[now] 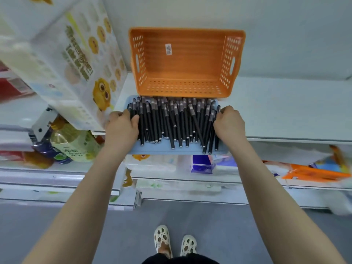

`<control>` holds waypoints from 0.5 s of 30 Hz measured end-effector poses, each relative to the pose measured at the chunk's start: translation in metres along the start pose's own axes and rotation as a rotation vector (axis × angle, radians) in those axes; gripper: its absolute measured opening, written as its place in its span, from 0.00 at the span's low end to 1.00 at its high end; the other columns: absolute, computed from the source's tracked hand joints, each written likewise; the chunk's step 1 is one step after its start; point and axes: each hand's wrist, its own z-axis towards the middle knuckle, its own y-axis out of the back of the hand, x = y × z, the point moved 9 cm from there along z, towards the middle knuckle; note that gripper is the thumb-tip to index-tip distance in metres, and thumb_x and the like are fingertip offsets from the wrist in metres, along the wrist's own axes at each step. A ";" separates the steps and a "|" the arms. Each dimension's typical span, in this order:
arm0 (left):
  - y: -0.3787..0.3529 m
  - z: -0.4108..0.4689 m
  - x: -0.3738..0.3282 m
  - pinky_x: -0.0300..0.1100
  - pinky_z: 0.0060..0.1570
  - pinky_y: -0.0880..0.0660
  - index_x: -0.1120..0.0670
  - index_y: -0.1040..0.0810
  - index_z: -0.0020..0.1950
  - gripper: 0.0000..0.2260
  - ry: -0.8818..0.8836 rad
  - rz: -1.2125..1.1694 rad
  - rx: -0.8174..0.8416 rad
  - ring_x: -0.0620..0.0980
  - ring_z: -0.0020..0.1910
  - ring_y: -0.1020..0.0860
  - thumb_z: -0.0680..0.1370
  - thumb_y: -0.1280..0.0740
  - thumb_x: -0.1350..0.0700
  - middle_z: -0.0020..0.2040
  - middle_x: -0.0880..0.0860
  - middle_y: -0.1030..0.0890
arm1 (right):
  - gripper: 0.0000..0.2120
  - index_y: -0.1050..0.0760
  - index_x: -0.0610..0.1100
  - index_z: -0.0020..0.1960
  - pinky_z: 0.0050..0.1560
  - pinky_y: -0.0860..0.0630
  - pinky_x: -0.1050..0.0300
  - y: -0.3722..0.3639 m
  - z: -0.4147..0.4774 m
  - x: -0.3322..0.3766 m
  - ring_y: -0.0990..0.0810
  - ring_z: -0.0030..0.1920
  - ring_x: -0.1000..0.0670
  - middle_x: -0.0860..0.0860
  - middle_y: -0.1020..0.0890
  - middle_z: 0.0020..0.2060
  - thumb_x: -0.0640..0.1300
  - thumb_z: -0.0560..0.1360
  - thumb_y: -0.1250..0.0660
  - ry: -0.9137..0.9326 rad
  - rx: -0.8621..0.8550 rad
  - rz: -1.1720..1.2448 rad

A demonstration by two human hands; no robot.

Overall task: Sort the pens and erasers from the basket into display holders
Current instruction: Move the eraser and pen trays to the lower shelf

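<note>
An orange perforated basket (186,61) stands on the white shelf with nothing inside but a small label. In front of it a light blue tray (163,149) holds several black pens (175,122) lying side by side, some crooked. My left hand (122,124) is at the left edge of the pile, its fingers curled around the outermost pens. At the right edge my right hand (228,122) does the same with curled fingers. No erasers are visible.
A large white pack with yellow owl prints (76,60) stands left of the basket. Bottles (72,143) and packaged goods fill the lower shelves. The white shelf (285,107) stretches right of the tray. My feet in pale shoes (175,241) stand on the grey floor.
</note>
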 end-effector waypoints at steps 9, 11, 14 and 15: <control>0.004 -0.048 -0.006 0.50 0.55 0.32 0.62 0.24 0.54 0.12 0.067 -0.239 0.015 0.62 0.60 0.30 0.82 0.42 0.55 0.54 0.66 0.27 | 0.12 0.28 0.36 0.58 0.44 0.37 0.53 0.016 -0.030 -0.018 0.29 0.42 0.39 0.39 0.29 0.57 0.39 0.81 0.48 0.043 -0.027 0.033; 0.007 -0.059 -0.007 0.47 0.60 0.33 0.60 0.26 0.66 0.16 0.099 -0.265 -0.002 0.61 0.64 0.30 0.82 0.41 0.54 0.63 0.64 0.28 | 0.13 0.27 0.38 0.58 0.44 0.38 0.53 0.020 -0.036 -0.022 0.29 0.43 0.39 0.39 0.28 0.55 0.40 0.82 0.49 0.067 -0.046 0.045; 0.008 -0.072 -0.009 0.46 0.64 0.35 0.57 0.30 0.73 0.20 0.126 -0.297 -0.039 0.59 0.66 0.31 0.82 0.40 0.53 0.69 0.61 0.32 | 0.15 0.27 0.40 0.62 0.45 0.36 0.53 0.023 -0.045 -0.029 0.25 0.49 0.37 0.40 0.28 0.55 0.41 0.82 0.48 0.086 -0.055 0.074; 0.008 -0.075 -0.009 0.46 0.65 0.35 0.57 0.31 0.73 0.20 0.124 -0.307 -0.044 0.58 0.67 0.31 0.82 0.40 0.53 0.70 0.60 0.32 | 0.15 0.27 0.40 0.62 0.45 0.35 0.52 0.023 -0.048 -0.032 0.25 0.50 0.37 0.40 0.28 0.55 0.41 0.82 0.48 0.089 -0.059 0.082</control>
